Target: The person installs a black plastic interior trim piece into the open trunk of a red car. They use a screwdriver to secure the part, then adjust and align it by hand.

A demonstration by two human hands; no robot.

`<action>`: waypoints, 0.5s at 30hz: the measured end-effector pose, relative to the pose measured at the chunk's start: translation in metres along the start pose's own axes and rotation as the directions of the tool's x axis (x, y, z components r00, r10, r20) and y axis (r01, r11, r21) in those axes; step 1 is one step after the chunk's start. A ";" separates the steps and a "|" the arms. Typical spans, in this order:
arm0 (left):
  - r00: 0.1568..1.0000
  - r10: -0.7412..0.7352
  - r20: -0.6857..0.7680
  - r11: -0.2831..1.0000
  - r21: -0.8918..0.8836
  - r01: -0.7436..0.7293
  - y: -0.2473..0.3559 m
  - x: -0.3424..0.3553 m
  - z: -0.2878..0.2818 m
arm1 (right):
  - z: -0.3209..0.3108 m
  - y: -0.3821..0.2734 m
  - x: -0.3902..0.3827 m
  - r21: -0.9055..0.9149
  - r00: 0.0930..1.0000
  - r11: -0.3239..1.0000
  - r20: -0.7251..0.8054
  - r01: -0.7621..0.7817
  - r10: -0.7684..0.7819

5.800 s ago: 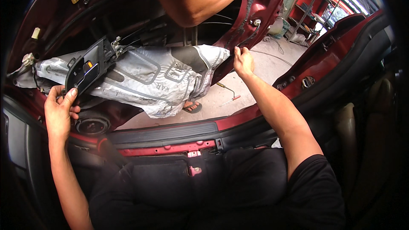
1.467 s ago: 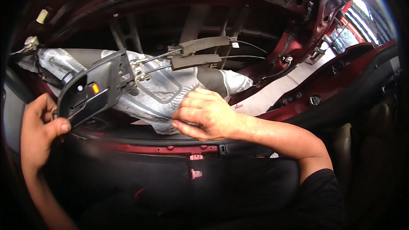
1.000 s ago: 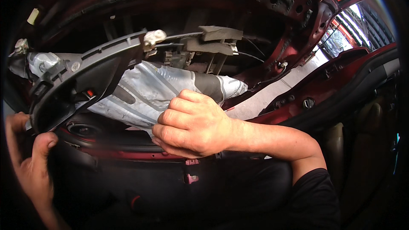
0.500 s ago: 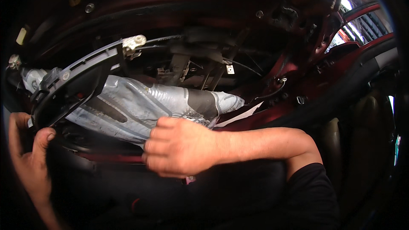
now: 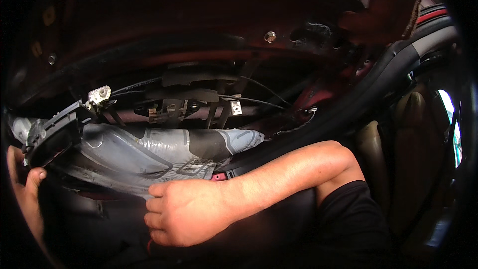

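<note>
My left hand (image 5: pixel 27 192), at the left edge, is closed on a black inner door-handle panel (image 5: pixel 52 142), its thumb at the lower edge. A metal latch fitting (image 5: pixel 98 94) with cables sits at the panel's upper end. A grey printed plastic sheet (image 5: pixel 129 149) is stretched across the open door frame beside it. My right hand (image 5: pixel 181 214) is low in the middle, back upward, fingers curled at the sheet's lower edge; what they hold is hidden.
The dark red door shell (image 5: pixel 209 15) arches overhead, with cables, foam strips and metal brackets (image 5: pixel 236 108) inside. A black rubber seal (image 5: pixel 371 79) curves up to the right. Seats (image 5: pixel 411 139) stand in shadow at the right.
The view has swung upward and darkened, and the floor outside has left it. The panel has tipped since earlier. My right hand has moved down and left, with fingers curled.
</note>
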State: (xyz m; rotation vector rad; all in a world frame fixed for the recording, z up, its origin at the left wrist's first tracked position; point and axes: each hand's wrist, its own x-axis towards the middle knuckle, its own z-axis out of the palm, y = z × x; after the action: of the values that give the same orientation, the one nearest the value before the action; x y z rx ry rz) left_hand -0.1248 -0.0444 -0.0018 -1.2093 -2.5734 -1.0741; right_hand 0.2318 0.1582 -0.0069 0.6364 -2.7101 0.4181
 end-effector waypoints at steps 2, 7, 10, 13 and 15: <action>1.000 0.011 0.010 0.994 -0.110 -0.010 0.014 -0.008 0.001 | -0.001 -0.002 -0.001 -0.033 0.999 0.999 0.041 -0.020 0.022; 0.976 0.217 -0.032 0.976 0.043 -0.216 0.073 -0.012 -0.002 | -0.015 -0.004 0.005 -0.177 0.997 0.981 -0.031 -0.081 0.076; 0.966 0.204 0.158 0.979 -0.055 -0.198 0.124 0.004 -0.016 | -0.030 0.012 0.021 -0.391 0.945 0.909 -0.326 -0.141 0.006; 0.986 0.138 0.098 0.985 -0.117 -0.126 0.148 0.015 -0.003 | -0.047 0.058 0.048 -0.617 0.880 0.746 -0.466 -0.250 -0.090; 0.994 0.057 0.098 0.974 -0.224 -0.034 0.140 0.020 -0.003 | -0.045 0.071 0.075 -0.697 0.875 0.649 -0.475 -0.305 -0.098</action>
State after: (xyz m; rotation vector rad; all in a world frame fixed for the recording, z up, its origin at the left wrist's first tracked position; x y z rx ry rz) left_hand -0.0401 0.0275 0.0858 -1.4017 -2.5394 -1.3533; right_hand 0.1461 0.2063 0.0472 0.0887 -2.1331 -0.4975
